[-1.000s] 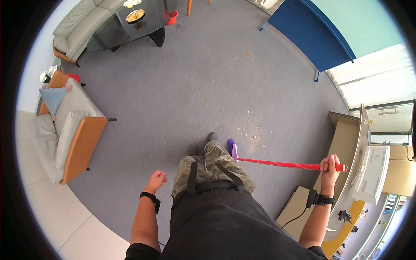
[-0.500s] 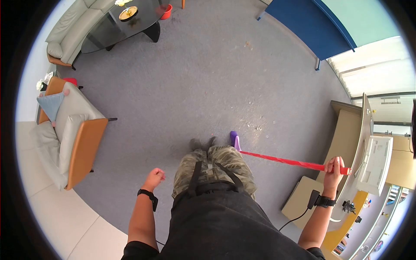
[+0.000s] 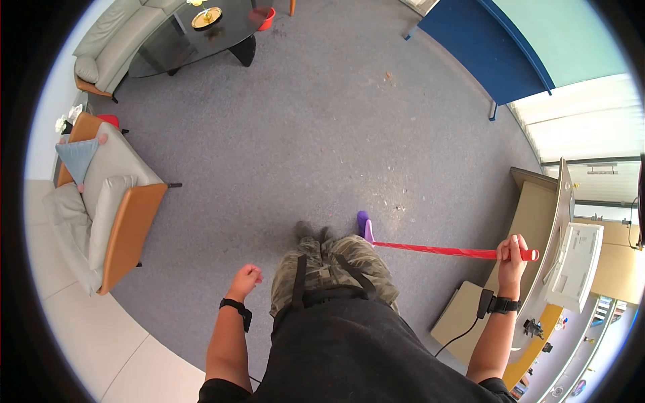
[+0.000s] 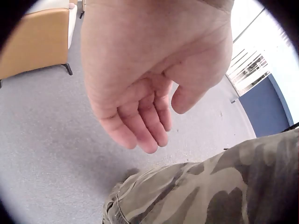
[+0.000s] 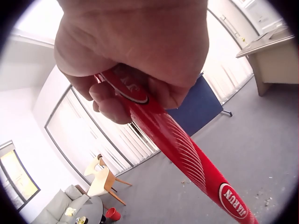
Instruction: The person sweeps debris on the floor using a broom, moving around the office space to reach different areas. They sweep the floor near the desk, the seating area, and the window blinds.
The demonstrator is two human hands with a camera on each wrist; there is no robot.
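Note:
In the head view my right hand (image 3: 512,263) grips the top end of a broom's red handle (image 3: 443,251). The handle slants down to a purple broom head (image 3: 365,226) on the floor beside my feet. Up close in the right wrist view, the fingers of my right hand (image 5: 135,51) wrap the shiny red handle (image 5: 180,147), which carries a printed oval label. My left hand (image 3: 246,281) hangs at my other side, its fingers loosely curled around nothing. The left wrist view shows that hand's palm and relaxed fingers (image 4: 147,119) above the camouflage trousers.
Small crumbs of debris (image 3: 399,207) lie scattered on the grey floor (image 3: 269,148) ahead of the broom. An armchair (image 3: 131,235) stands at left, a dark glass table (image 3: 195,50) at the far left. To the right are a desk (image 3: 531,221) and a blue panel (image 3: 477,50).
My feet have come side by side, where one was ahead of the other a second ago. The broom head stays close beside them, and both hands keep nearly the same pose.

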